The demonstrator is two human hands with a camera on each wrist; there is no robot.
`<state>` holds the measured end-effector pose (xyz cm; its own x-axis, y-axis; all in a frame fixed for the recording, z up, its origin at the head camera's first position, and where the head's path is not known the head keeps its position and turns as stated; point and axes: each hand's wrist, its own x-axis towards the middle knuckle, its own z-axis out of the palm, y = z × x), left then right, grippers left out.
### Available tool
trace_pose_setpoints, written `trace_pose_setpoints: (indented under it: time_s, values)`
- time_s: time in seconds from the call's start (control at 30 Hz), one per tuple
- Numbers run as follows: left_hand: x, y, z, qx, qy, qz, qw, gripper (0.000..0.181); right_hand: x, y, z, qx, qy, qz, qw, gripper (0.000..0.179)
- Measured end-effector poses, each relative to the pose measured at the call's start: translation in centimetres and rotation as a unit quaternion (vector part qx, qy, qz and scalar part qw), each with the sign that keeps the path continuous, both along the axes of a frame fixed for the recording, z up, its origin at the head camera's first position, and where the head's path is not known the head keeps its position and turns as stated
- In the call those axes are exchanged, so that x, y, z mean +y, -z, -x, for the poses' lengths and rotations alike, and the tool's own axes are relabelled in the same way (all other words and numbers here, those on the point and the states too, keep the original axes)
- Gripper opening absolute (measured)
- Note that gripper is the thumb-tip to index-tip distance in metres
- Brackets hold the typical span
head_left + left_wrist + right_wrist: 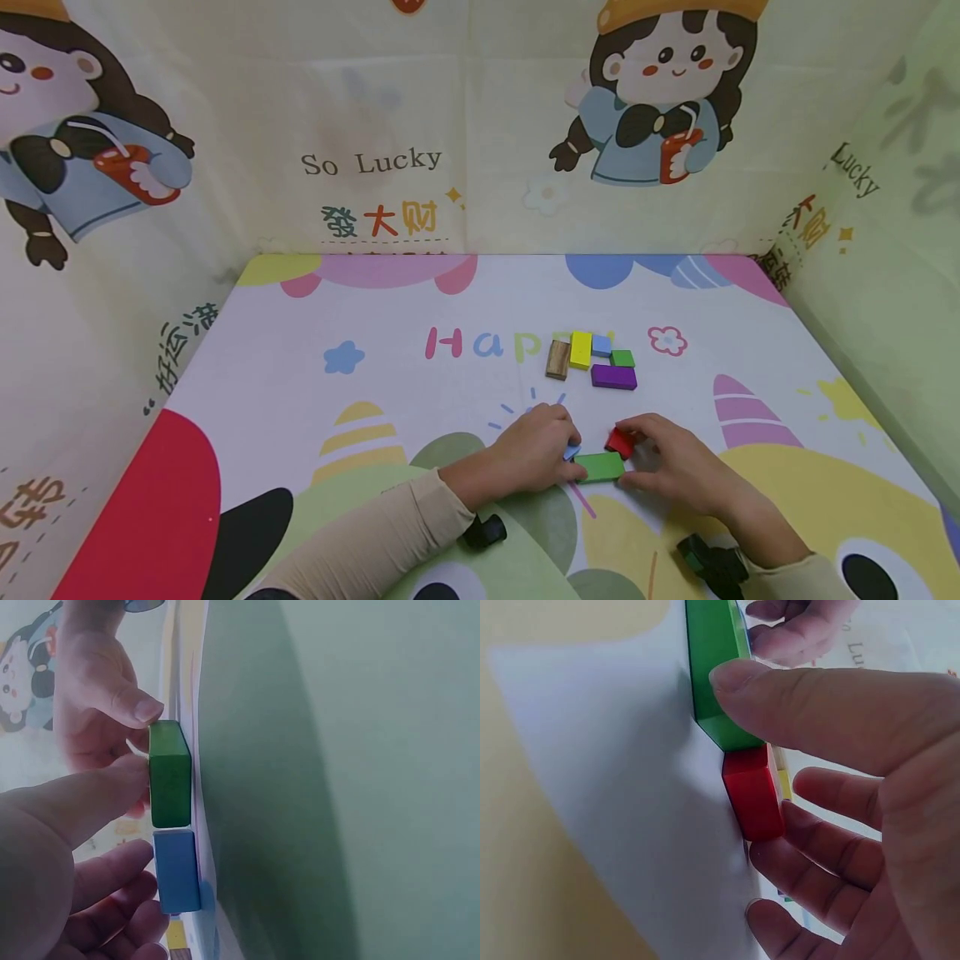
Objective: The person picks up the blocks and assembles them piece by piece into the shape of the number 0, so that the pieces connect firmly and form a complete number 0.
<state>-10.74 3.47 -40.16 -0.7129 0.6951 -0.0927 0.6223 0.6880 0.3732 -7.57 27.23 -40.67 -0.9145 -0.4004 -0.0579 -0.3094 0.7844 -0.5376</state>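
Observation:
A long green block [599, 467] lies on the printed table cover, with a red block [619, 442] at its far right corner and a small blue block [177, 870] by its left end. My left hand [536, 450] curls round the blue block, its thumb by the green one; these fingers largely hide the blue block in the head view. On the other side, my right hand [678, 462] bends its fingers against the red block, while its thumb touches the green block's right end. Red and green meet in the right wrist view.
Farther back stands a group of blocks: a brown wood-grain one [557, 360], a yellow one [581, 350], a light blue one [602, 346], a small green one [622, 358] and a purple one [613, 377]. Printed cloth walls [495, 208] enclose the back and sides.

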Motion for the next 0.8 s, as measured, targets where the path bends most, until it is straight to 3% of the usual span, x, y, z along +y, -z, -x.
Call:
trace_pose_setpoints:
  time_s: [0.8]
  values:
    - [0.01,-0.2,-0.11,-0.012,-0.001,0.011,0.9999,0.039,-0.21,-0.05,-0.04,-0.007,0.008,-0.003,0.9999,0.064]
